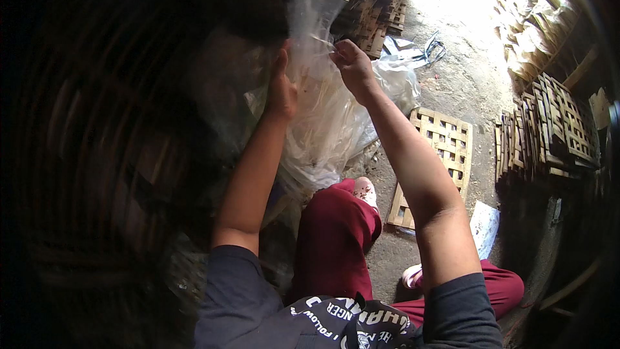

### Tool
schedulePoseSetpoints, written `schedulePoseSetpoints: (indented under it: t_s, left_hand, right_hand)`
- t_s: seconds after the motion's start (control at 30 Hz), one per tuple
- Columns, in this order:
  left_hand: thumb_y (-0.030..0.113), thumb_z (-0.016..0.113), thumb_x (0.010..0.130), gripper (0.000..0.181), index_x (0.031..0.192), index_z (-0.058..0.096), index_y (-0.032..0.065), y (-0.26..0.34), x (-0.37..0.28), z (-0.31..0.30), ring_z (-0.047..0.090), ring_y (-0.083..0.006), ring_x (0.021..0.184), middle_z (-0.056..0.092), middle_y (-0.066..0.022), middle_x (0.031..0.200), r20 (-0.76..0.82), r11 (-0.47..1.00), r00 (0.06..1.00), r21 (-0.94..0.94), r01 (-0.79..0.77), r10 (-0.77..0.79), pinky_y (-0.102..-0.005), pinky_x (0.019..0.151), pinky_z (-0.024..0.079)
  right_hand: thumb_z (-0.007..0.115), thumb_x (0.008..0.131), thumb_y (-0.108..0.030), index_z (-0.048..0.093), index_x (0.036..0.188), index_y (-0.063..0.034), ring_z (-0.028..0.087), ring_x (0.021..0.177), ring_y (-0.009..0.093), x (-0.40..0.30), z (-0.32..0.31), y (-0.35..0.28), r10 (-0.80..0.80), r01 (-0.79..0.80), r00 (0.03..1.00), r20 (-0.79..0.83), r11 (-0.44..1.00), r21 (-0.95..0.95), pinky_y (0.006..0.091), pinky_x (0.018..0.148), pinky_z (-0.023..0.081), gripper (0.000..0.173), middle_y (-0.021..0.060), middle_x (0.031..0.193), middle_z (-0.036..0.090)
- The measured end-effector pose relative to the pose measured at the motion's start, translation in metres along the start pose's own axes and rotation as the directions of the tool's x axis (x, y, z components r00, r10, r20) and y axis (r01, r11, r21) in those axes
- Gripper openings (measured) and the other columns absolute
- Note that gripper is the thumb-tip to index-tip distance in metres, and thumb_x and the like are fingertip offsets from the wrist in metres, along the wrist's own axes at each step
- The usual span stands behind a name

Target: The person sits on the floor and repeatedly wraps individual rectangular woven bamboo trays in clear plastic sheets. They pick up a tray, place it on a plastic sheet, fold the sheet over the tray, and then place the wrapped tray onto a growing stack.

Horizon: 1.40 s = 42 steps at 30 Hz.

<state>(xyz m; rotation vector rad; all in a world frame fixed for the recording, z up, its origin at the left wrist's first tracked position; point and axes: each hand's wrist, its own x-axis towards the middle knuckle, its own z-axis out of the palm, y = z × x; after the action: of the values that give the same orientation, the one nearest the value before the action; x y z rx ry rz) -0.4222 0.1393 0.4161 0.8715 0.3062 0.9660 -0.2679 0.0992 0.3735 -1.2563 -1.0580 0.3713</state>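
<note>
Clear plastic sheeting [315,102] hangs and lies bunched in front of me, reaching from the top of the view down towards my knee. My right hand [351,60] pinches a thin part of the plastic at its right side, with the fingers curled. At the left side of the plastic is my left hand [286,82], thumb raised and palm turned towards it. Whether its fingers hold any of the plastic cannot be told, as they are in shadow.
A woven bamboo panel [443,140] lies on the floor by my right forearm. More panels [547,131] stand stacked at the right, and woven pieces [380,7] rise beyond my right hand. A pale sheet [484,228] lies near my right elbow. Dark slatted work [111,131] fills the left.
</note>
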Motion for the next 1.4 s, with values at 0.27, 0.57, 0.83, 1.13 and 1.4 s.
schedulePoseSetpoints:
  t_s: [0.27,0.57,0.83,1.13,1.4]
  left_hand:
    - [0.032,0.06,0.086,0.047,0.124,0.047,0.0065,-0.017,-0.004,-0.087,0.053,-0.0174,0.109,0.055,-0.0075,0.118,0.248,0.899,0.868,0.2,0.388,-0.43,-0.0309,0.093,0.042]
    - [0.031,0.067,0.082,0.028,0.096,0.061,0.0076,0.018,0.037,-0.155,0.055,-0.0117,0.082,0.06,-0.0017,0.09,-0.086,0.884,0.996,0.465,0.047,-0.008,-0.0264,0.074,0.043]
    - [0.033,0.068,0.081,0.034,0.1,0.055,0.008,0.101,-0.005,-0.052,0.051,-0.0109,0.073,0.057,-0.0011,0.083,0.065,0.699,0.956,0.668,-0.254,0.285,-0.026,0.07,0.042]
    - [0.041,0.07,0.077,0.064,0.122,0.042,0.004,0.144,-0.008,-0.028,0.05,-0.0241,0.107,0.05,-0.0113,0.117,-0.088,0.433,0.723,0.848,-0.307,0.685,-0.0393,0.093,0.038]
    - [0.019,0.06,0.083,0.032,0.111,0.051,0.0067,0.005,-0.043,-0.056,0.052,-0.0342,0.1,0.056,-0.0127,0.108,0.76,-0.362,0.65,0.611,-0.704,0.017,-0.0413,0.086,0.041]
  right_hand:
    - [0.061,0.081,-0.004,0.058,0.097,-0.0008,0.062,0.082,0.016,-0.01,0.022,0.003,0.007,0.013,0.994,0.11,0.983,-0.182,0.0287,0.071,0.047,0.016,0.0105,0.086,0.065]
    - [0.06,0.08,-0.001,0.059,0.091,-0.0045,0.063,0.074,0.018,0.007,0.005,-0.008,-0.058,-0.025,0.972,-0.227,0.937,-0.347,0.0298,0.063,0.05,0.011,0.0082,0.083,0.064]
    - [0.058,0.078,0.006,0.055,0.1,0.0008,0.062,0.075,0.016,0.027,-0.023,-0.036,0.059,-0.054,0.988,-0.146,0.998,0.034,0.0271,0.062,0.051,0.024,0.0112,0.093,0.061]
    - [0.046,0.092,-0.005,0.046,0.106,-0.0015,0.066,0.073,0.021,0.008,-0.032,-0.093,0.136,-0.108,0.985,0.104,0.967,-0.232,0.0291,0.056,0.055,0.014,0.0127,0.091,0.058]
    - [0.036,0.098,-0.025,0.036,0.114,-0.0007,0.065,0.086,0.027,-0.009,-0.007,-0.104,0.353,-0.424,0.897,0.266,0.857,0.292,0.0347,0.075,0.054,0.028,0.0194,0.102,0.058]
